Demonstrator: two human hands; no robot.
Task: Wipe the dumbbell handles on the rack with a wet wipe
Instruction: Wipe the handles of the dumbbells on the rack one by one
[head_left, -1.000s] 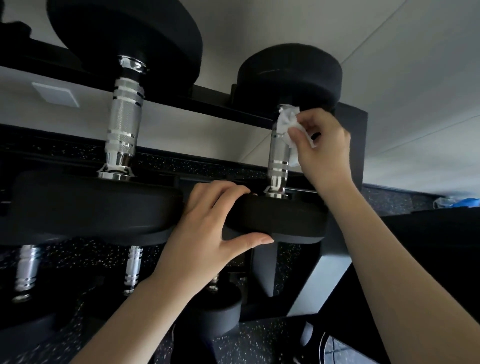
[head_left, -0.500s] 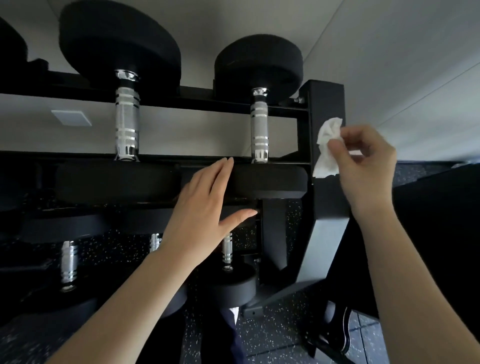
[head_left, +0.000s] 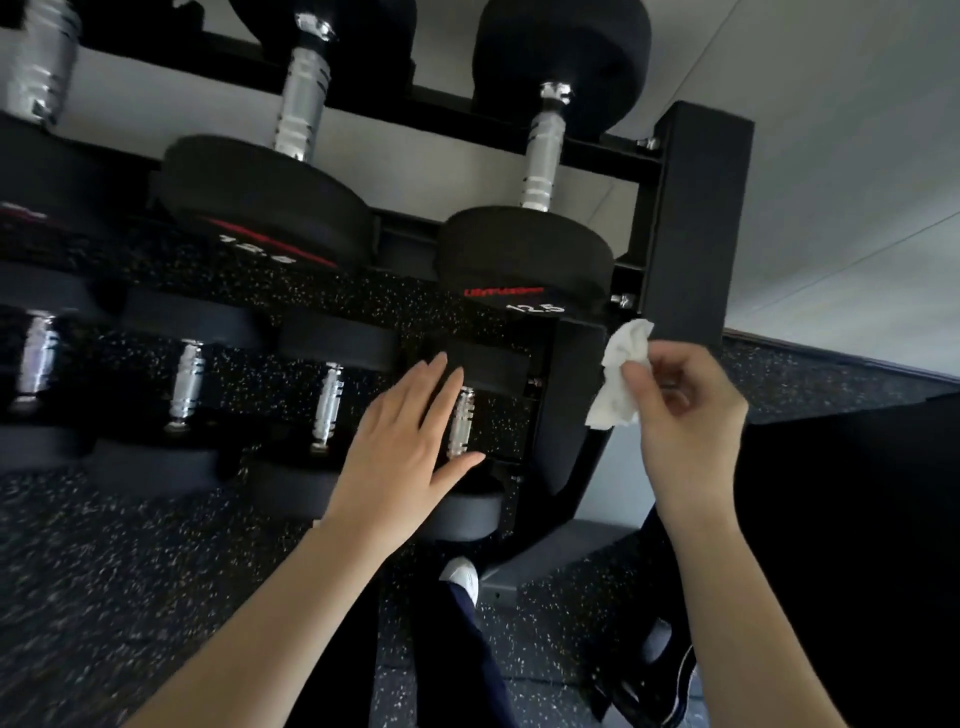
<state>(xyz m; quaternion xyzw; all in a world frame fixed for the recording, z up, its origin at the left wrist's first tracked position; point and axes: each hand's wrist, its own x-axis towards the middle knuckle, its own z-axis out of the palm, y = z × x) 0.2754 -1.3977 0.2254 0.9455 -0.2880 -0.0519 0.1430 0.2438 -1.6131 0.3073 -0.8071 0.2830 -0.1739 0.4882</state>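
While right hand (head_left: 685, 415) pinches wet wipe (head_left: 618, 379) | left hand (head_left: 402, 447) fingers straight beside dumbbell handle (head_left: 461, 423)

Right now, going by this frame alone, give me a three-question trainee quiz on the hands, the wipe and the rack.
1. True or false: the wet wipe is pressed on a dumbbell handle.
2. Which hand pinches the wipe? A) left B) right C) both
3. Fill in: the upper dumbbell nearest the rack post is marked ____.

Key
1. False. The wipe is held clear of the handles, over by the post.
2. B. The right hand pinches it, while the left hand is open with straight fingers.
3. 12.5
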